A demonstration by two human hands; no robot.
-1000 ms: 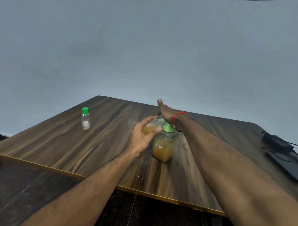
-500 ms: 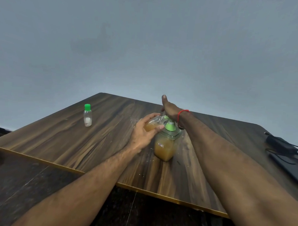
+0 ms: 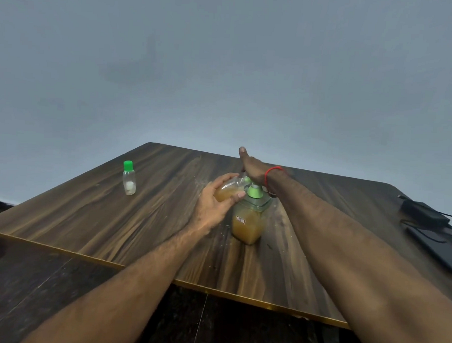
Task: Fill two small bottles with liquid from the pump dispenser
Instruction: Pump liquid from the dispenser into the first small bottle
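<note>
**Tilted bottle mouth meets the pump spout**

Head view: the pump dispenser (image 3: pixel 249 219) stands upright on the wooden table (image 3: pixel 93 217), near the middle, its square clear body about half full of amber liquid and its green collar just below the right hand (image 3: pixel 252 167). That hand lies flat over the pump head from the right and far side, fingers stretched out towards the far edge, pressing down rather than curled round anything; a red thread (image 3: pixel 271 173) circles its wrist.

The left hand (image 3: pixel 215 204) comes in from the near left and grips the small open bottle (image 3: pixel 229 189), thumb on the far side and fingers wrapped across the near side. The bottle is tipped well over, its long axis running from lower left up to the right, so the mouth points at the spout tucked under the right palm. The actual meeting of mouth and spout is hidden. The bottle already looks partly filled with amber liquid.

The capped bottle (image 3: pixel 129 178), green top on, stands upright well apart at the far left, closer to the left hand than the right; its contents are hard to make out.

At the right edge lie a dark adapter (image 3: pixel 422 213) with its cable.
</note>
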